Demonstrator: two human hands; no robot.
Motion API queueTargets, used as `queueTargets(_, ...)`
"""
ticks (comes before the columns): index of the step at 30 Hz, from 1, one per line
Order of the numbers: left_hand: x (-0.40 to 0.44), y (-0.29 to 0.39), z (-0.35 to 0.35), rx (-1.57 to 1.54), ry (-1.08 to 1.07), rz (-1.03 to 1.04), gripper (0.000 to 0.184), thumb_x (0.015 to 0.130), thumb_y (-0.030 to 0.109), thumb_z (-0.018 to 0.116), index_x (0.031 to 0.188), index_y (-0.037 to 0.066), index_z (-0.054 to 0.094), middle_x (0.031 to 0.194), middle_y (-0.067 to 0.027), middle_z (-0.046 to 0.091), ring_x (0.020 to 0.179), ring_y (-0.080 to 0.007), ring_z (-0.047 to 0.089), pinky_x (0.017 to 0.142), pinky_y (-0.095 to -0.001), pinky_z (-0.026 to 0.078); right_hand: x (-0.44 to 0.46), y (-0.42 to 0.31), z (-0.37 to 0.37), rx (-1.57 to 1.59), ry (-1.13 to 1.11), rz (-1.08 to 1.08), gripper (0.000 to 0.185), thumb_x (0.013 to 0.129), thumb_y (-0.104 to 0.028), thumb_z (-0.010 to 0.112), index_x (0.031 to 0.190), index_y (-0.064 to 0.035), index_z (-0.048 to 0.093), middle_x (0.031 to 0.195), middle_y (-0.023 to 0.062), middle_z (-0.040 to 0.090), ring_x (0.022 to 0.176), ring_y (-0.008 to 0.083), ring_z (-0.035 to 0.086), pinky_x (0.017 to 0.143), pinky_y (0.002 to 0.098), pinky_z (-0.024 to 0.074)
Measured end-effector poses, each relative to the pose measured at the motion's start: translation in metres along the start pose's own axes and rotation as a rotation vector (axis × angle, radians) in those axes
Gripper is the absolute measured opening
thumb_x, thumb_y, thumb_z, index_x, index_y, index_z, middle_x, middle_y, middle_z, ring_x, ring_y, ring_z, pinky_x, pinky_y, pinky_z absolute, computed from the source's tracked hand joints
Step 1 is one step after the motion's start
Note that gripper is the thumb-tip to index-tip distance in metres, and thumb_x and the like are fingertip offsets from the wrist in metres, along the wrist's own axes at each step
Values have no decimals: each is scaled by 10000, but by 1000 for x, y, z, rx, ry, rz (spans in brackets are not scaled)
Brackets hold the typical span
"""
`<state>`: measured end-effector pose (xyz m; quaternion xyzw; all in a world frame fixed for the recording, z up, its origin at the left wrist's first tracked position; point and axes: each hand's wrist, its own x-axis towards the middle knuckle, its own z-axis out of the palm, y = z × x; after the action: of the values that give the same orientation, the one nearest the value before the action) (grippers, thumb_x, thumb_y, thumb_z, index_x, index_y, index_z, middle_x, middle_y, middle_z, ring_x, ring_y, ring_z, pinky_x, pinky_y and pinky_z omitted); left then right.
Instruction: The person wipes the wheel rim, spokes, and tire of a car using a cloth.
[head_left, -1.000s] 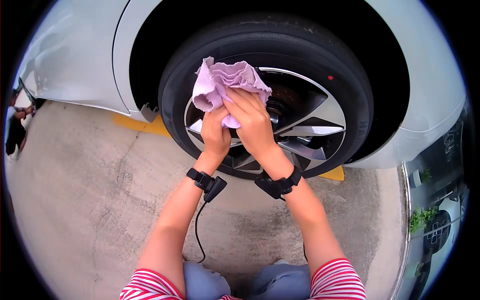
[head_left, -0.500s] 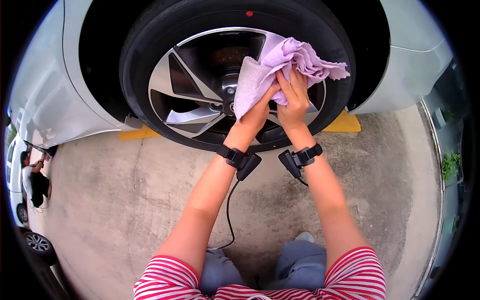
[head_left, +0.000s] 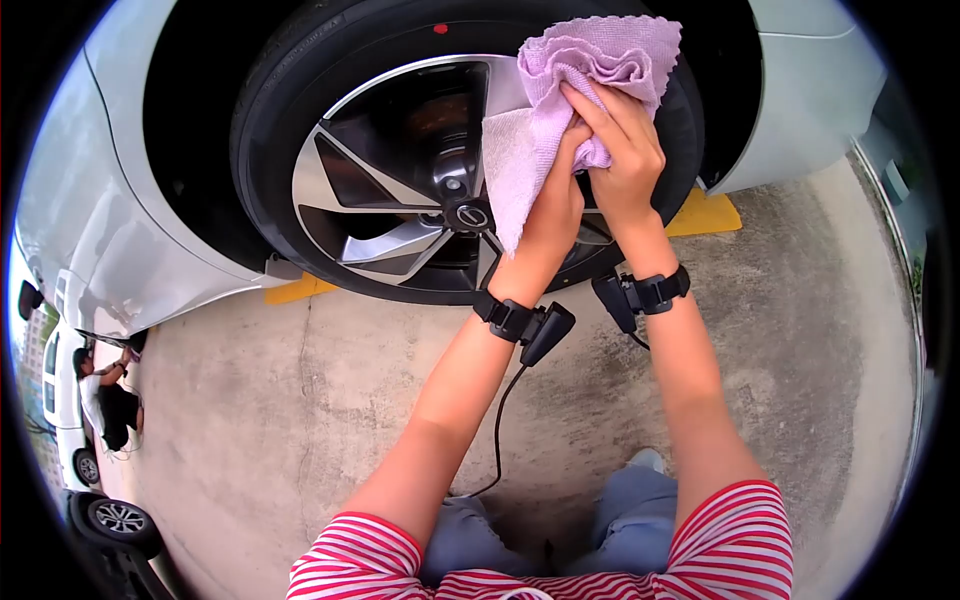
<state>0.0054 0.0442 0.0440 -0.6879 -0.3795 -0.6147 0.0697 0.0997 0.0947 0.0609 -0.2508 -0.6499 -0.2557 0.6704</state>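
Note:
A bunched lilac cloth (head_left: 600,50) covers the upper right part of a car wheel's alloy rim (head_left: 318,170) and some of the tire (head_left: 270,150). My left hand (head_left: 550,215) is closed on the cloth's lower side, its fingers partly hidden behind the fabric. Beside it, my right hand (head_left: 628,160) grips the cloth with fingers bent into the folds. One greyish corner of the cloth hangs down toward the wheel's center cap (head_left: 470,216). Whether the cloth touches the rim I cannot tell.
The wheel sits under the arch of a silver car (head_left: 170,200), with a yellow block (head_left: 705,212) on the concrete floor (head_left: 400,360) behind it. At far left a person (head_left: 108,395) crouches near a white vehicle (head_left: 68,380). A dark car's wheel (head_left: 120,517) is lower left.
Both hands and the cloth have moved right, toward the rim's edge and tire, uncovering the center cap. The cloth's upper part is spread higher. The camera view has shifted slightly.

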Motion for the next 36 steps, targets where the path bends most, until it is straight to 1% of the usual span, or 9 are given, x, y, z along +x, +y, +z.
queueTargets(3,-4,5,9,-67,80,-57,406,742,-151,505,1083,38,616,1010,-178,650,971,-328,610,850,-376,468,-7,-10,-6,-85,-56,78,422,658,-31,681,1048,-180,741,935,15,675,788,236,646,718,324,518)
queueTargets(9,-36,-37,-19,75,-62,48,447,682,-185,442,1051,0,614,927,-195,632,893,-352,608,807,-379,475,-42,-36,-8,-86,-215,126,403,639,-38,667,995,-207,754,853,0,662,707,219,630,648,309,509)
queueTargets(17,-81,-70,-51,175,-52,-87,412,715,-162,458,1058,5,615,876,-160,640,778,-297,615,686,-353,482,-68,-65,13,31,-318,66,235,671,-126,670,899,-141,722,822,10,659,732,195,639,673,297,499)
queueTargets(20,-77,-57,-42,150,-75,-115,424,717,-167,455,1072,3,613,890,-163,638,786,-303,607,694,-351,476,-60,-50,1,-29,-316,-59,231,661,-127,673,887,-145,717,802,7,654,725,186,630,671,291,495)
queueTargets(24,-41,-21,-16,39,-68,14,441,708,-186,448,1076,-3,610,939,-182,636,861,-325,614,763,-357,477,-43,-12,-9,-84,-155,-81,275,669,-147,665,931,-182,740,897,8,673,775,195,647,675,296,518)
queueTargets(29,-45,-22,33,56,-154,107,476,712,-177,479,1131,12,605,1041,-198,624,1004,-363,588,889,-413,447,-64,31,-29,-169,-100,-32,343,671,-75,659,978,-191,755,860,30,683,716,222,637,643,303,521)
queueTargets(32,-64,-43,44,30,-188,119,452,717,-73,572,1150,54,599,1063,-206,602,1008,-409,558,885,-498,425,-98,32,-40,-319,-288,-4,400,682,-27,651,1044,-172,743,871,52,699,764,215,655,662,307,524)
queueTargets(33,-65,-42,42,21,-161,136,405,729,-42,584,1121,53,616,1023,-202,613,976,-404,567,854,-493,437,-99,25,-43,-319,-334,33,448,680,-15,650,1091,-175,729,834,52,691,726,211,650,648,301,516)
queueTargets(36,-76,-38,20,64,-341,60,579,672,-152,514,1221,18,578,1120,-233,597,1066,-415,552,928,-477,418,-113,16,-40,-215,-289,40,533,671,-22,662,1172,-201,701,696,38,628,594,203,601,586,290,477)
